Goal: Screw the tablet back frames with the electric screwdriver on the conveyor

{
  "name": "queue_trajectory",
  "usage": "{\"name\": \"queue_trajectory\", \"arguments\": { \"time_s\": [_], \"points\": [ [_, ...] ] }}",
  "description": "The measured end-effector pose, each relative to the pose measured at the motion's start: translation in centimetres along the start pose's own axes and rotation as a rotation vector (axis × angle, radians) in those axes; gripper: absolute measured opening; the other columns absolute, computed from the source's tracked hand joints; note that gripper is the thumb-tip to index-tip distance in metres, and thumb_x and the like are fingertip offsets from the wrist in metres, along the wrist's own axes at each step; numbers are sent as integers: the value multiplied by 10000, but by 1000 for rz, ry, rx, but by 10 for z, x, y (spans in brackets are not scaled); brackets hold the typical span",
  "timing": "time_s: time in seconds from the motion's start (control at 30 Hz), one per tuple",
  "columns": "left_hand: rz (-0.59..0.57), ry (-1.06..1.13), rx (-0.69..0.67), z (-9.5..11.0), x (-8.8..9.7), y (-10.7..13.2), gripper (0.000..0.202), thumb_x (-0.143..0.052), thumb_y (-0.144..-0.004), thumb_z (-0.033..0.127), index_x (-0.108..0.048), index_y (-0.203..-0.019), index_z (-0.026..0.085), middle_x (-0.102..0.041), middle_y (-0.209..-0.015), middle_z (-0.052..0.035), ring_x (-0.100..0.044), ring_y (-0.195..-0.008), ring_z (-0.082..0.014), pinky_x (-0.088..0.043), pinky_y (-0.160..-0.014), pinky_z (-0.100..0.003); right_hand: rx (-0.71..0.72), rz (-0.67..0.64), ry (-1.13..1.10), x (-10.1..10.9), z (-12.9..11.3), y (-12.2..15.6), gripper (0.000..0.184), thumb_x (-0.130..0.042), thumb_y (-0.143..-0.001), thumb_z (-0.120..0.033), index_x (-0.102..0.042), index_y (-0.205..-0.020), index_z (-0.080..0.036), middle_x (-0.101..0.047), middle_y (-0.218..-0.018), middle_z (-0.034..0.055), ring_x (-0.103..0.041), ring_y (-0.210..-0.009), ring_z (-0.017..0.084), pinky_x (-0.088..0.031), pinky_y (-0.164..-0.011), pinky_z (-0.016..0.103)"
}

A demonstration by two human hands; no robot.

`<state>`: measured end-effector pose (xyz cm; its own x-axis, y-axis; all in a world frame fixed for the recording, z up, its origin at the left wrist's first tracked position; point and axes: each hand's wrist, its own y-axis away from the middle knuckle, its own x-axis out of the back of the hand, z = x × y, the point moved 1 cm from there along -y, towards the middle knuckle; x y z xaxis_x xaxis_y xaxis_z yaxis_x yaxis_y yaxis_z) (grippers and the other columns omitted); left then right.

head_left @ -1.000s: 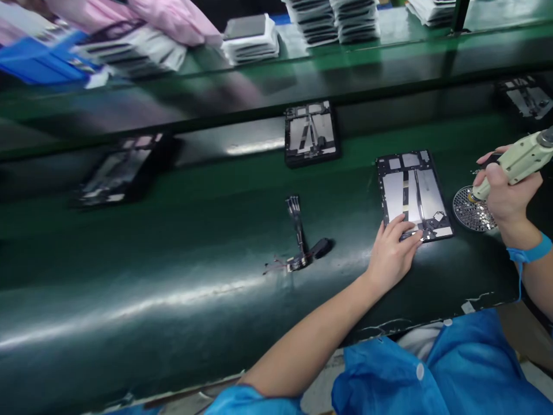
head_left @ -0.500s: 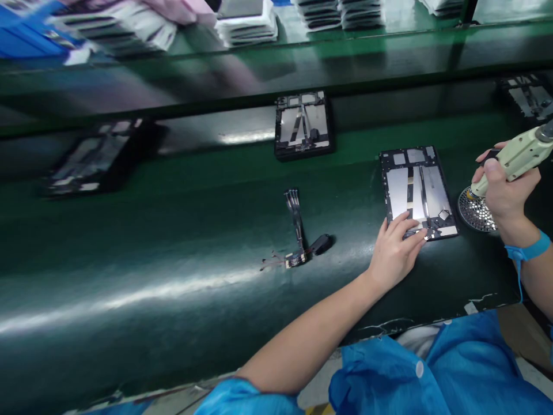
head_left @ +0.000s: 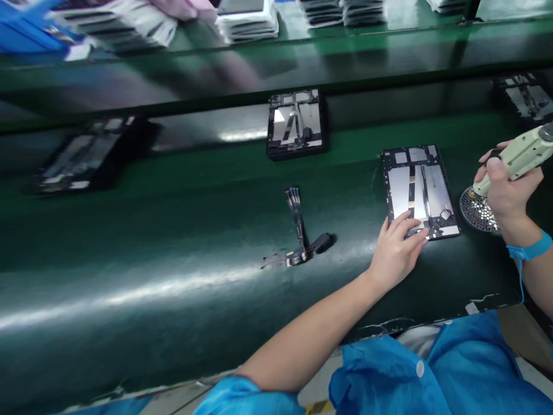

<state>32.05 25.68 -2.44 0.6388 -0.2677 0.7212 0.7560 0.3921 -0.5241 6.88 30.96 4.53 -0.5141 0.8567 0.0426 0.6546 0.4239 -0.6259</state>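
Note:
My left hand [head_left: 398,248] rests on the lower edge of an opened tablet [head_left: 440,187], its fingers stretched out over the black frame. The tablet lies flat with its silvery inside and flat ribbon cables facing up. In my right hand [head_left: 512,193] is a pale green electric screwdriver [head_left: 521,158], with my fingers wrapped around its body. Its nose points down and left at a round tray of small shiny pieces [head_left: 477,213], just right of the tablet. The screwdriver's tip is too small to make out.
A bundle of small circuit parts and cables [head_left: 297,253] lies left of my left hand. Farther back are a middle tablet stack [head_left: 296,124], a blurred left stack [head_left: 82,155] and a right stack [head_left: 525,98]. White packets [head_left: 248,20] sit on the shelf above.
The tablet stacks at the back have shifted slightly left, while the bundle of parts stays almost in place. Both hands keep nearly the same pose at the tablet and the tray.

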Motion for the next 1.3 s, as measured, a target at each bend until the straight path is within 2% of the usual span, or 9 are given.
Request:
{"name": "queue_trajectory", "arguments": {
  "time_s": [0.1,0.23,0.4,0.6,0.77,0.97,1.13,1.3],
  "points": [
    [19,-3,-5,0,-2,-2,190,-594,-1012,242,-751,-1117,227,-718,-1174,-113,-617,-1291,-306,-520,-997,-539,32,10,-10,1,-8,-1,205,-727,-836,-293,-645,-1006,-213,-682,-797,5,-590,-460,142,-487,-447,294],
    [11,-8,15,-1,-7,-8,197,-593,-1017,270,-756,-1123,238,-716,-1188,-108,-609,-1301,-299,-501,-1028,-546,32,14,-120,-8,-40,8,165,-727,-857,-301,-670,-1005,-255,-682,-835,21,-588,-476,156,-459,-392,298],
    [-10,1,21,0,-8,-11,219,-576,-1029,288,-746,-1154,232,-709,-1200,-105,-592,-1319,-292,-483,-1050,-543,-21,-158,-241,-29,-71,35,190,-732,-836,-271,-682,-1019,-257,-690,-865,6,-603,-488,154,-504,-404,305],
    [-24,28,28,1,-6,-12,229,-565,-1033,277,-745,-1168,229,-698,-1212,-109,-577,-1333,-289,-456,-1074,-549,-43,-306,-313,-37,-67,52,235,-734,-877,-269,-684,-1106,-287,-696,-931,-5,-624,-527,144,-533,-449,298],
    [4,22,16,1,-6,-12,233,-556,-1039,285,-747,-1156,225,-701,-1202,-105,-585,-1320,-286,-465,-1055,-538,-34,-335,-331,-40,-66,54,255,-744,-891,-298,-684,-1137,-334,-688,-942,3,-604,-504,150,-513,-421,310],
    [-32,18,25,1,-6,-12,246,-543,-1044,295,-747,-1168,234,-694,-1213,-113,-574,-1332,-288,-459,-1062,-546,-30,-378,-347,-40,-66,56,243,-736,-900,-276,-683,-1135,-308,-675,-916,6,-608,-523,151,-536,-464,324],
    [-43,19,40,1,-5,-12,247,-540,-1046,293,-741,-1179,243,-697,-1230,-109,-566,-1342,-283,-448,-1077,-545,-37,-411,-359,-39,-64,58,259,-715,-907,-223,-670,-1158,-272,-664,-937,18,-653,-629,157,-566,-541,323],
    [5,19,12,-1,-5,-11,228,-551,-1039,283,-753,-1133,236,-709,-1212,-103,-590,-1315,-290,-473,-1045,-543,-66,-389,-269,-40,-62,65,235,-721,-904,-243,-633,-1116,-291,-670,-946,9,-679,-708,171,-596,-593,332]
  ]
}}
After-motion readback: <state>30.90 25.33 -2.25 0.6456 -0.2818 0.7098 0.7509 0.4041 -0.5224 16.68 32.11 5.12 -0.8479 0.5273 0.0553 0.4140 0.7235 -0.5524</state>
